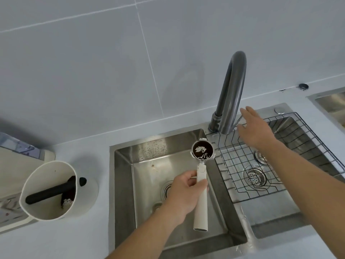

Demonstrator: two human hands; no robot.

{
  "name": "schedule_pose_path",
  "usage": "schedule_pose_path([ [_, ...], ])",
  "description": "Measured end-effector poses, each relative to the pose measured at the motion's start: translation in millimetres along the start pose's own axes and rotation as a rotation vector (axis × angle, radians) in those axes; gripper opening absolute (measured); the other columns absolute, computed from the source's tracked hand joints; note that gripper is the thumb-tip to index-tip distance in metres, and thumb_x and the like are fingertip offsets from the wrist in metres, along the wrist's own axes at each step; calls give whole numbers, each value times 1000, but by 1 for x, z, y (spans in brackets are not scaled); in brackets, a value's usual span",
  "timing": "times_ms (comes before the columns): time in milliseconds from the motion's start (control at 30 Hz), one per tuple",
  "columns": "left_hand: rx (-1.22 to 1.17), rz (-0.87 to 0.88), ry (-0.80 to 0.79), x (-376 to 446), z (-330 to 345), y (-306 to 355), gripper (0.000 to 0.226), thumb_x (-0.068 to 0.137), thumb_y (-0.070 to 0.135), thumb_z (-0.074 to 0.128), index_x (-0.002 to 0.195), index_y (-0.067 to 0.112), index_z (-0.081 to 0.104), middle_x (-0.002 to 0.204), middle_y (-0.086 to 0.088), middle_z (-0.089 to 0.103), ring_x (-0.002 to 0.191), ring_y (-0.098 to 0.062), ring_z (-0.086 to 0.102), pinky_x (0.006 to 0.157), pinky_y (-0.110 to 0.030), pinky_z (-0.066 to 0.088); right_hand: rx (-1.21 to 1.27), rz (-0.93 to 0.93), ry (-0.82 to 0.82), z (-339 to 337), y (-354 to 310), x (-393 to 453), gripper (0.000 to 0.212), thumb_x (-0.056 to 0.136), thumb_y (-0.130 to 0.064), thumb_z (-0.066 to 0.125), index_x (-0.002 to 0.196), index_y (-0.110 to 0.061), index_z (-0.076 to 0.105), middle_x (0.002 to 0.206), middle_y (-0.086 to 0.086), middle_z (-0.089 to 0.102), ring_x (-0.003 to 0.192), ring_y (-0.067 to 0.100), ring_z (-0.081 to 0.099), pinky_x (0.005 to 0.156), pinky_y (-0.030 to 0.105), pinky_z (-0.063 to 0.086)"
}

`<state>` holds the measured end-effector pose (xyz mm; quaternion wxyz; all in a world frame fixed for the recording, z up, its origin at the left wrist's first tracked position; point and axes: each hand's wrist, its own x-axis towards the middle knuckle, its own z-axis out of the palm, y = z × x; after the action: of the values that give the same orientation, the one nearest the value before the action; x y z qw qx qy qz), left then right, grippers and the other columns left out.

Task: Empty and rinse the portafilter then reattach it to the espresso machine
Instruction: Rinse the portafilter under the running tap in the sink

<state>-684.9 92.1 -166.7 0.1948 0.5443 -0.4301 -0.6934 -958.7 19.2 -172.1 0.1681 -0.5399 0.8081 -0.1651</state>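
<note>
My left hand (186, 191) grips the white handle of the portafilter (202, 150) and holds it over the left sink basin (141, 157). Its metal basket faces up, with dark coffee residue and pale patches inside. My right hand (255, 128) is open, fingers spread, just to the right of the dark grey curved faucet (231, 94) and above the wire rack. No water runs from the faucet spout. The espresso machine is not clearly in view.
A white knock box (50, 191) with a black bar and coffee grounds stands on the counter at left. A black wire rack (261, 161) sits in the right basin above a drain strainer (254, 176). Another steel basin edge (328, 100) shows at far right.
</note>
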Motion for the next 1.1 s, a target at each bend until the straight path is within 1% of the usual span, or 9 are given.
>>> schedule_pose_path([
  [133,12,4,-9,1,3,1,18,84,14,66,98,25,70,77,-1,75,75,-17,66,86,-50,54,-181,-40,-113,0,2,15,62,96,-13,47,153,-12,23,164,5,15,146,28,23,112,43,31],
  [200,13,10,-15,1,4,1,17,84,13,66,95,25,71,76,-1,75,76,-19,67,86,-52,54,-260,-18,-157,0,2,19,59,94,-12,49,150,-9,28,163,4,16,147,26,19,112,44,30],
  [233,16,11,-15,0,3,2,17,84,13,66,95,25,71,77,0,75,78,-20,68,87,-53,54,-300,-20,-156,0,3,20,55,92,-11,51,145,-8,35,159,5,23,145,25,21,110,45,34],
  [300,15,13,-20,-1,4,3,18,83,15,67,95,26,71,79,0,76,82,-22,69,89,-53,55,-344,-46,-110,0,3,22,39,86,-7,54,124,-6,51,138,6,42,133,24,36,98,44,44],
  [400,25,9,-15,-4,4,4,19,81,16,67,95,27,72,81,-2,76,88,-26,71,89,-53,55,-352,-74,-96,0,2,19,25,80,-4,53,105,-5,55,115,6,48,117,27,46,89,45,51],
  [500,23,3,-19,-7,6,6,19,82,15,67,94,28,72,81,-1,77,86,-23,70,90,-53,54,-350,-85,-90,2,3,17,25,80,-5,54,105,-5,55,113,8,48,112,29,48,87,46,51],
  [733,-9,-38,-54,-13,4,9,16,82,9,66,84,23,74,80,-9,74,82,-25,65,92,-58,51,-341,-79,-95,3,4,15,25,82,-6,54,107,-5,55,115,7,48,114,29,46,90,46,50],
  [933,-27,-62,-53,-11,-1,9,14,85,8,67,93,17,74,81,-10,74,79,-25,66,89,-56,54,-367,-82,-75,2,2,12,26,85,-9,53,111,-6,56,117,7,49,114,29,47,91,45,50],
  [1100,-58,-72,-45,-9,-4,10,13,87,9,66,93,17,74,81,-12,74,74,-26,65,83,-50,56,-398,-100,-60,3,2,10,27,88,-12,53,114,-6,55,119,9,50,114,29,48,93,45,50],
])
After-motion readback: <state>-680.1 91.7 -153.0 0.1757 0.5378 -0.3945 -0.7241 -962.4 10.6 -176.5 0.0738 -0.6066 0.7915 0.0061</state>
